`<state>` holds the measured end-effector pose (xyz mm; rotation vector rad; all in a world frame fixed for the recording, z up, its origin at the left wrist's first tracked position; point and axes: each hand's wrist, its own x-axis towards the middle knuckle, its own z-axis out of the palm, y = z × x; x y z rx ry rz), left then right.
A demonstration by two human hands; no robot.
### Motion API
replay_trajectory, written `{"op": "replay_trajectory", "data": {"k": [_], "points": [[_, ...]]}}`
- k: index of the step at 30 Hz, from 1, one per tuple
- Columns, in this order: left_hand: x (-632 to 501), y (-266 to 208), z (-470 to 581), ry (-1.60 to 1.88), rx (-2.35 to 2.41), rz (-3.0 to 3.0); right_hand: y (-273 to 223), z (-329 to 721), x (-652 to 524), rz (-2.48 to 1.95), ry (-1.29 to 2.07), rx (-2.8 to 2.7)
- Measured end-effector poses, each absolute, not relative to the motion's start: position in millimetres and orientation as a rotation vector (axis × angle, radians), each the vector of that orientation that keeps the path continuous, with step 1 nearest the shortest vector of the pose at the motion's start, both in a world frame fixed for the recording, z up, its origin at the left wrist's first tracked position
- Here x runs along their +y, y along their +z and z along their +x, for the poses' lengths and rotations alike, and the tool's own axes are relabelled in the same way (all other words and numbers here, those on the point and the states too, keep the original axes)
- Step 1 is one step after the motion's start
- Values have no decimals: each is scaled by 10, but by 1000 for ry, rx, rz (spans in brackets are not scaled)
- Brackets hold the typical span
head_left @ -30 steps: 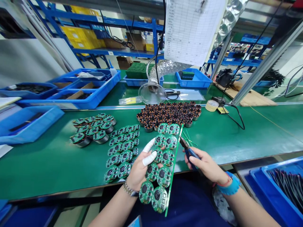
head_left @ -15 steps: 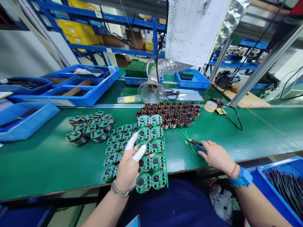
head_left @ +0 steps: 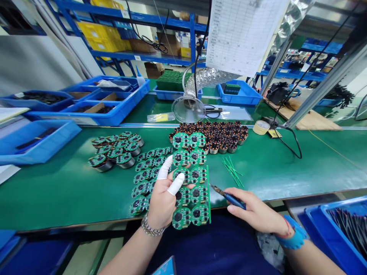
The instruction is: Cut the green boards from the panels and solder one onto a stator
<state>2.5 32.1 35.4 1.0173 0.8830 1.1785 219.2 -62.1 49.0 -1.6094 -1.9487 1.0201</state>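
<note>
Board panel in the left hand, plier tips at its strip

Left hand: gripping the green board panel, white-covered thumb on its face, other fingers behind. Panel is two columns of round boards, five rows, held up over the near edge of the table. A thin green strip runs down the right side of its lower three rows.

Right hand: closed around the blue handles of the pliers, to the right of the panel. Tips point left, just beside the strip; contact cannot be told.

Around the panel: loose green strips in a small heap to its right. Copper-wound parts massed beyond it, partly hidden by its top row. More round boards in rows just to its left, on the table; farther left, a group of board-topped metal cylinders. Clear funnel hood beyond the copper-wound parts. Tape roll off to the far right.
</note>
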Motion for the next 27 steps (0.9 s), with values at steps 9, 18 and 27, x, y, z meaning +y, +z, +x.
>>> {"op": "replay_trajectory", "data": {"k": [9,18,27], "points": [[318,337,15,1168,878,1018,515,2182,-617,-1577,1093,-1935],[324,351,30,1187,864,966,495,2158,-636,-1575,1189,-1843],[343,297,97,954,688,699,544,2098,-637,-1285,1438,-1766]]}}
